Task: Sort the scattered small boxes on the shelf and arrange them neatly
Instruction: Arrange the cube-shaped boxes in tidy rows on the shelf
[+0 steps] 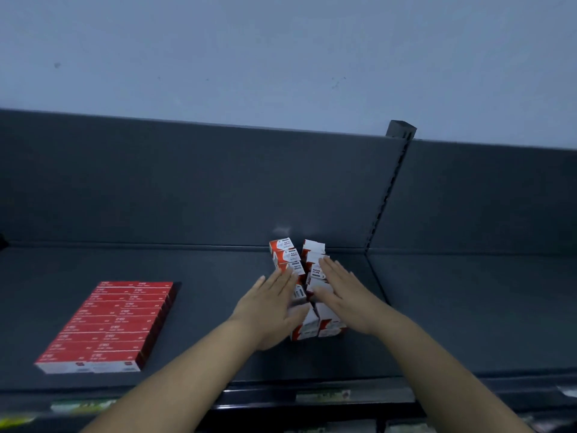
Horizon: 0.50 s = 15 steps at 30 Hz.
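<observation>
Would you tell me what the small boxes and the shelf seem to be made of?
Small boxes: printed card, probably, slightly glossy; sharp folded edges, red-and-white print. Shelf: likely painted metal, matte dark grey; slotted upright behind.

At the frame's centre, small red-and-white boxes (285,254) stand in two rows running toward the back of a dark shelf (46,276). The left hand (271,307) lies flat, fingers straight, against the left row. The right hand (340,292) lies the same way on the right row. At lower left, well apart, sits a flat block of red boxes (109,326). A slotted post (390,195) rises at upper right.
</observation>
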### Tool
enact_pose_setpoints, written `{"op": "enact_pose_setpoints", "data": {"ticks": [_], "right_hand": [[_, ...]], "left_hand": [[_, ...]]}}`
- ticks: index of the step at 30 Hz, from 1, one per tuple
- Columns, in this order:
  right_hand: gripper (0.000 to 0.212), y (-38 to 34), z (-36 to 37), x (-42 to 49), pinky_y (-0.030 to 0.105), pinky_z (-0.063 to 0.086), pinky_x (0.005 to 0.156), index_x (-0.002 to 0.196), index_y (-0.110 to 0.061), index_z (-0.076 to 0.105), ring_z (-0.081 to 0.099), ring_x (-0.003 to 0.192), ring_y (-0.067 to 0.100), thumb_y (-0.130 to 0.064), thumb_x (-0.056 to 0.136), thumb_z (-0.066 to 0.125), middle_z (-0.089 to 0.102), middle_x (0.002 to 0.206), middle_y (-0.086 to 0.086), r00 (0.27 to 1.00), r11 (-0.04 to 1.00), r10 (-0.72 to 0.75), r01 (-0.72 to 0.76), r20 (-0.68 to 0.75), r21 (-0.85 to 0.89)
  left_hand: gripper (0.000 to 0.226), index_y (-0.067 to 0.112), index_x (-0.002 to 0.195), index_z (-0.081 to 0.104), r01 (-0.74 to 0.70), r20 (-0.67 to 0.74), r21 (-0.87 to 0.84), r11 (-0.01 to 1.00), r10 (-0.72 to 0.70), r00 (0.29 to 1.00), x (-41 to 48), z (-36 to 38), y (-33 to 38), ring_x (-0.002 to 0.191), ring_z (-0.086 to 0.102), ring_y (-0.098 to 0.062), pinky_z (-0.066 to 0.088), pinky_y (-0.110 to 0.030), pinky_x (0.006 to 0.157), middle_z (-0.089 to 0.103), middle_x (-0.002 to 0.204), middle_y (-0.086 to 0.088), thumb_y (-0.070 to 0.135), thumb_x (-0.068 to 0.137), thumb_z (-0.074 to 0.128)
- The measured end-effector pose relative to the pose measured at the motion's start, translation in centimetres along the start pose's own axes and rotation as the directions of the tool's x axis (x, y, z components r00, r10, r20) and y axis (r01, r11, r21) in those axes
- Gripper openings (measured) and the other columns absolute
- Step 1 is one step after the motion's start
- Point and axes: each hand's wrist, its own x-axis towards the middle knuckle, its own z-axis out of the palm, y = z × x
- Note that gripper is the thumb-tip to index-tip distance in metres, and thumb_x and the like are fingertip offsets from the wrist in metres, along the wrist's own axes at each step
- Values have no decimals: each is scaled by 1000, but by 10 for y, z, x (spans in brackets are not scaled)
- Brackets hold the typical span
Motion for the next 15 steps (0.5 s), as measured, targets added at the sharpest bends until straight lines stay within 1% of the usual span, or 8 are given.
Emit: {"op": "enact_pose_setpoints", "data": {"ticks": [2,6,7,9,10,13,15], "right_hand": [[66,5,-2,-3,33,-6,123,159,-23,-5,-13,149,3,-48,106,26,-10,165,-11,999,999,-34,33,22,36],[64,20,1,-12,30,-3,123,159,-25,0,-8,145,-4,-42,106,33,-1,160,-19,991,983,-128,121,36,140],[65,26,4,-12,31,0,124,159,-25,3,-6,146,-4,-41,106,36,1,160,-20,988,976,-150,145,20,161],[69,37,9,-12,32,8,125,159,-25,10,1,149,-1,-39,102,46,7,163,-16,984,970,-179,180,-19,161],[70,42,12,-12,32,12,125,159,-25,13,6,149,0,-37,100,51,9,164,-14,983,971,-181,183,-28,156],[72,53,24,-16,27,18,122,156,-29,19,13,148,0,-31,96,59,10,163,-17,983,964,-179,184,-41,194],[68,56,34,-21,18,23,116,152,-33,26,17,144,-3,-28,95,62,10,160,-20,973,948,-211,227,-94,225]], "left_hand": [[76,20,156,-7,9,5,-61,998,-9,1000,1,10,10,148,-16,-6,-6,-33,123,-14,162,8,60,99,23],[84,24,157,-6,-4,-86,-214,977,-15,996,0,25,21,148,-13,-3,-2,-32,123,-13,160,14,59,96,40],[86,25,156,-7,-12,-106,-232,973,-13,994,-2,28,21,147,-13,-2,-3,-31,123,-13,159,15,57,95,44],[89,27,155,-9,-10,-128,-251,968,-23,991,-5,34,22,145,-14,0,-6,-26,121,-16,157,16,52,95,51],[91,27,155,-9,2,-128,-268,963,-37,991,-7,37,22,144,-15,1,-5,-26,121,-17,156,17,50,94,54],[96,36,151,-13,43,-124,-368,929,-95,988,-13,50,22,146,-16,-1,5,-30,123,-22,155,18,41,92,62],[95,43,151,-8,38,-171,-459,888,-130,977,-18,59,23,148,-7,-2,15,-30,122,-21,159,21,33,91,65]]}}
